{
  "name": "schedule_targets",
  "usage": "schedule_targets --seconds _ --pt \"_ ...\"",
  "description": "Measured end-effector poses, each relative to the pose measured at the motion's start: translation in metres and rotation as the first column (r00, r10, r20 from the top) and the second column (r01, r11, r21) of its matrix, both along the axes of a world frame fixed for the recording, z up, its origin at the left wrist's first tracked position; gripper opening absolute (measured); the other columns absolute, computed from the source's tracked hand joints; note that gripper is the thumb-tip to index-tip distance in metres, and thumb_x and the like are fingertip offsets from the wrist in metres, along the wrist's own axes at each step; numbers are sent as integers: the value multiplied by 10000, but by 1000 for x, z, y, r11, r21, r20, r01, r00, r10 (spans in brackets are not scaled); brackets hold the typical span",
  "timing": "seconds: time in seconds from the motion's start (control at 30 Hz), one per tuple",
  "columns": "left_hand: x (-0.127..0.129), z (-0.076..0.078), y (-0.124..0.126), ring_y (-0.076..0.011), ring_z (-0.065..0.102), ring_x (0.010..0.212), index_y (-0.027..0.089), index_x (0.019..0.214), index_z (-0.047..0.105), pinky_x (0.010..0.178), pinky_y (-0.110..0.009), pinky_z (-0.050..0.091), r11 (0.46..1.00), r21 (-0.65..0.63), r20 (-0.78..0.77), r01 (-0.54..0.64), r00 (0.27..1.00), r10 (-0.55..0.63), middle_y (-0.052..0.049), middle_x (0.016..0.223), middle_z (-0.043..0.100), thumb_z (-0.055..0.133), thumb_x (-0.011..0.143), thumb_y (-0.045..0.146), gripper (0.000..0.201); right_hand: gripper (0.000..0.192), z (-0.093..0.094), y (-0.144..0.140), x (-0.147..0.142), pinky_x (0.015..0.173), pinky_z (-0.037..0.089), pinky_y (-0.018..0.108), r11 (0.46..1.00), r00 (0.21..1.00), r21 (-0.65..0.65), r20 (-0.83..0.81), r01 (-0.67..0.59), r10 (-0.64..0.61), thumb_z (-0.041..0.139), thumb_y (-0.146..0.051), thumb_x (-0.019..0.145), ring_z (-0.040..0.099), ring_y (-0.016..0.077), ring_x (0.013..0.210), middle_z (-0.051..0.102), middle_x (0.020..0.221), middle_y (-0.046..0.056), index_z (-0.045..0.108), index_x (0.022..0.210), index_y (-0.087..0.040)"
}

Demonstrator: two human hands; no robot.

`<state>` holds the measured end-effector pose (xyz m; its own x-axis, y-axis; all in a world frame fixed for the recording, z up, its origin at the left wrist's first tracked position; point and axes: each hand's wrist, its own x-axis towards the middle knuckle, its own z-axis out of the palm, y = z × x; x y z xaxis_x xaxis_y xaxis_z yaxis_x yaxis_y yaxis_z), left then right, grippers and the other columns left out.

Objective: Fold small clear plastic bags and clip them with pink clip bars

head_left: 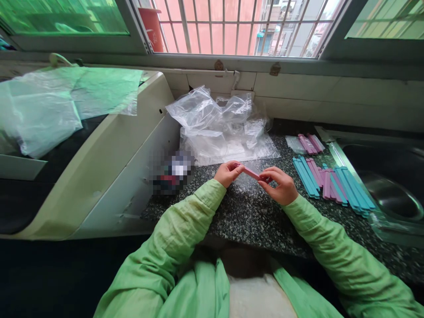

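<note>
A slim pink bag clip (pixel 251 172) spans the space between my two hands, a little above the speckled counter. My left hand (pixel 228 173) pinches its left end between thumb and fingers. At the other end, my right hand (pixel 280 184) grips it with the fingertips. To the right lie more clips in rows: teal ones (pixel 305 177) on the left, pink ones (pixel 327 183) in the middle, and more teal ones (pixel 355 190) towards the sink. Behind them a few pink clips (pixel 309 143) sit with clear wrapping.
Crumpled clear plastic bags (pixel 221 126) are heaped against the wall. A blurred-out item (pixel 174 172) stands by the cream-coloured appliance (pixel 132 145) on the left. The steel sink (pixel 391 194) is at the right, and the dark counter (pixel 245 221) ends near my body.
</note>
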<state>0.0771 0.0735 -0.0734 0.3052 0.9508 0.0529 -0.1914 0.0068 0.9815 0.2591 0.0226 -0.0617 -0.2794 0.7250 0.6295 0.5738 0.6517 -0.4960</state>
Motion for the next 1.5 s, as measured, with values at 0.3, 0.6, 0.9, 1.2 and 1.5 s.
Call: schedule_targets --seconds 0.3,0.6,0.9,1.2,1.5 --pt "0 2 -1 -29 317 364 121 665 555 375 -201 232 1000 14 -14 6 1000 -6 80 414 393 673 503 604 523 66 2 -1 -1 537 502 247 1000 1000 -22 -1 12 -13 587 -239 758 549 116 628 585 771 42 579 802 -190" --pt "3 4 -4 -38 369 442 116 630 565 463 -205 283 996 44 -1 73 997 -73 72 433 423 688 504 570 487 263 0 1 -5 483 447 242 937 994 -338 -26 89 -104 585 -391 731 569 129 575 643 713 43 599 853 -159" --pt "3 4 -5 -50 405 489 118 626 577 509 -211 322 996 47 25 73 997 -74 61 470 449 718 510 506 429 206 3 0 -6 472 395 222 928 997 -367 -12 64 -74 569 -358 746 485 89 492 615 608 8 630 716 -163" --pt "4 7 -6 -49 377 476 122 612 579 490 -210 299 998 31 22 61 998 -62 65 455 422 724 496 506 426 186 3 0 -7 478 409 229 952 997 -298 -11 72 -79 578 -343 748 498 96 501 615 603 9 626 692 -173" --pt "4 5 -7 -45 371 490 112 609 584 496 -209 296 999 38 26 31 999 -32 44 508 474 726 479 517 449 161 2 0 -7 500 415 229 959 997 -275 -13 74 -80 580 -314 744 511 101 526 607 608 9 618 686 -168"
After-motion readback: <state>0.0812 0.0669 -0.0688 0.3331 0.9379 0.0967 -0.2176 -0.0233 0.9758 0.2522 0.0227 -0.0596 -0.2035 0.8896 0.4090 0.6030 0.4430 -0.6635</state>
